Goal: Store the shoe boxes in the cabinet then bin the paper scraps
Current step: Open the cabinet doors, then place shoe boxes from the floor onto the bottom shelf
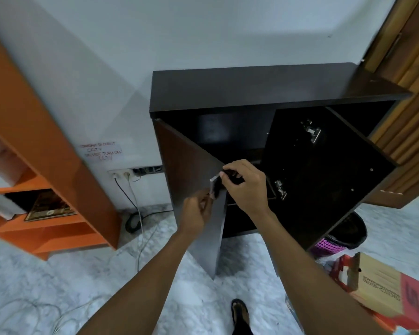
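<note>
Inside the cabinet (276, 88) it is too dark to read. The left hand (198, 210) pinches the door handle (214, 186); the right hand (246, 187) curls over the door (186, 170) edge.

Both bare arms stretch forward and angle in toward each other. The left hand (198, 210) has its fingers curled, pinching the small silver handle (214, 187). The right hand (247, 188) sits knuckles-up just above, fingers hooked over the dark brown cabinet door (179, 165) edge.

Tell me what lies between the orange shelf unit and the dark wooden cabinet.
Head view: a white wall socket, a handwritten paper note above it, and a coiled black cable on the marbled floor.
</note>
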